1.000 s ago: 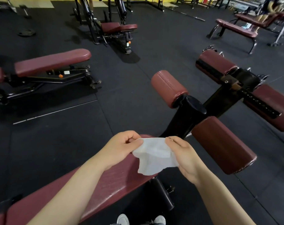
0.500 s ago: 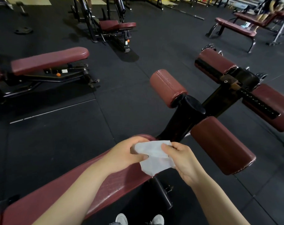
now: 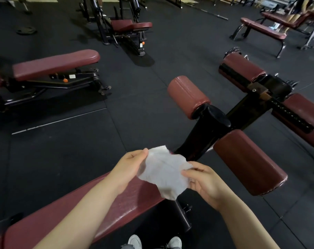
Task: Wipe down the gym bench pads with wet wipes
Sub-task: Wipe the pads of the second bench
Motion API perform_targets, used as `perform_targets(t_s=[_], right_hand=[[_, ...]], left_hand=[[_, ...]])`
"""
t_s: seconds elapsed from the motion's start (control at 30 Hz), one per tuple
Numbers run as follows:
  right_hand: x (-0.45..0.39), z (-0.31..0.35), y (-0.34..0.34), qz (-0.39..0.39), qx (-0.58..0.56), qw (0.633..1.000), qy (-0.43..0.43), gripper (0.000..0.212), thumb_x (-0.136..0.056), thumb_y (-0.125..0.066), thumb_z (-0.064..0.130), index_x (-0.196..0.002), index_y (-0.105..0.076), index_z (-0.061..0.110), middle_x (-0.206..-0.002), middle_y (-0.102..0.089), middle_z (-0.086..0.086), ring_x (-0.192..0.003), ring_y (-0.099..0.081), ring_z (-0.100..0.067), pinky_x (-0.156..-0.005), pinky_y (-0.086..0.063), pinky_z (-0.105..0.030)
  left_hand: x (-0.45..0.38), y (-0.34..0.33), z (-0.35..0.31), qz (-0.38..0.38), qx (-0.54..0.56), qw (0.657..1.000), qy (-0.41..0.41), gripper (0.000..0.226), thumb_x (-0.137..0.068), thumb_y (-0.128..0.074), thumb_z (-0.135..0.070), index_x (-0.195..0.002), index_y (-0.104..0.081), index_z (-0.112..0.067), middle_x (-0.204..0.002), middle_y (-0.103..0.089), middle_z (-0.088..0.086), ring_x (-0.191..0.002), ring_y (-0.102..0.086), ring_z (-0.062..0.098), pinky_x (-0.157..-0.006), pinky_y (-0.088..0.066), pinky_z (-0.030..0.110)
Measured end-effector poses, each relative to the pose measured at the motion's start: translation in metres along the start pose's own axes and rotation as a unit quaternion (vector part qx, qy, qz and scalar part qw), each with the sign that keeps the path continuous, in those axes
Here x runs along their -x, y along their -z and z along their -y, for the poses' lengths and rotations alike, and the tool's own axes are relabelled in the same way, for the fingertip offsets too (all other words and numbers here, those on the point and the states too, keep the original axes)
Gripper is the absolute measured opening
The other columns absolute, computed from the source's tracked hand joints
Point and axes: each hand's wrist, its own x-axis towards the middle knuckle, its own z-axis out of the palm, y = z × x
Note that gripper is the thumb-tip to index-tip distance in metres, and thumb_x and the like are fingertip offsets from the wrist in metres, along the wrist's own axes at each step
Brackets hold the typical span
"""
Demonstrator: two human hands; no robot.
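A white wet wipe (image 3: 166,172) is spread between both hands above the end of a maroon bench pad (image 3: 127,200). My left hand (image 3: 129,168) pinches its upper left edge. My right hand (image 3: 204,182) pinches its right edge. The long pad runs from the lower left toward the centre. Ahead of it a black post carries two maroon roller pads, one on the left (image 3: 187,96) and one on the right (image 3: 249,161).
A second pair of roller pads (image 3: 242,69) sits farther right on the same frame. An adjustable bench (image 3: 55,64) stands at the left, another machine seat (image 3: 131,25) at the back, a flat bench (image 3: 264,30) far right. Black rubber floor lies between them. My shoes (image 3: 134,241) show at the bottom.
The wipe was bunched between my hands half a second ago; now it is pulled open wider and lifted slightly. The hands have moved apart.
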Motion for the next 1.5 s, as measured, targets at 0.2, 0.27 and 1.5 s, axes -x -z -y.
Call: perform_targets(t_s=[0.2, 0.27, 1.5], right_hand=[[0.001, 0.010, -0.007, 0.035, 0.062, 0.997, 0.020, 0.039, -0.084, -0.069, 0.045, -0.109, -0.070, 0.016, -0.111, -0.069, -0.014, -0.107, -0.066, -0.030, -0.099, -0.051, -0.048], [-0.001, 0.013, -0.012, -0.009, 0.107, 0.994, 0.038, 0.031, -0.081, -0.068, 0.045, -0.100, -0.070, 0.020, -0.095, -0.067, -0.011, -0.094, -0.065, -0.031, -0.096, -0.050, -0.055], [-0.031, -0.010, -0.006, -0.122, 0.254, 0.959, 0.012, 0.004, -0.088, -0.057, 0.031, -0.088, -0.060, 0.028, -0.086, -0.065, 0.001, -0.077, -0.061, -0.023, -0.071, -0.053, -0.037]], left_hand=[[0.002, 0.005, -0.012, 0.056, -0.025, 0.998, 0.002, 0.041, -0.102, -0.047, -0.042, -0.095, -0.072, -0.011, -0.097, -0.073, 0.013, -0.086, -0.067, 0.016, -0.082, -0.049, 0.027], [-0.001, 0.007, -0.012, 0.055, -0.015, 0.998, 0.010, 0.042, -0.101, -0.048, -0.043, -0.103, -0.069, -0.006, -0.097, -0.072, 0.011, -0.089, -0.065, 0.017, -0.086, -0.048, 0.028], [-0.023, 0.011, 0.019, 0.030, -0.267, 0.954, -0.135, 0.032, -0.095, -0.056, -0.040, -0.071, -0.052, -0.020, -0.074, -0.054, -0.012, -0.068, -0.049, 0.003, -0.067, -0.040, 0.028]])
